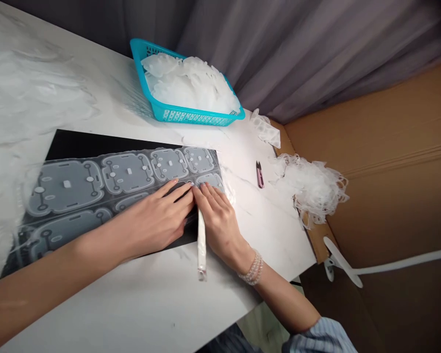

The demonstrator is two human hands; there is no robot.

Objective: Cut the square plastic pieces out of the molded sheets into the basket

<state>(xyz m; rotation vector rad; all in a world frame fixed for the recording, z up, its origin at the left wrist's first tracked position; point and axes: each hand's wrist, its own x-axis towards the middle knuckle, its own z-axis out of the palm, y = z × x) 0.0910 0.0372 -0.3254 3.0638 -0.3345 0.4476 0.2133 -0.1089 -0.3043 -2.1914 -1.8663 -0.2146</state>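
A translucent moulded sheet (127, 172) with rows of rounded plate shapes lies on a black board (113, 143). My left hand (161, 213) rests on the sheet, fingers stretched forward and a little apart. Close beside it, my right hand (218, 220) is closed around a thin white wrapped stick (202, 250). The stick's lower end sticks out toward me past the board's edge; its upper end is hidden by my fingers. Both sets of fingertips nearly meet on the sheet near its right end. My right thumb is out of sight.
A blue basket (196, 117) of translucent pieces stands at the back. Small pink-handled snips (259, 175) lie to the right, near a heap of clear trimmings (316, 189) against a cardboard wall (382, 127). More translucent sheets (25, 83) are piled at left.
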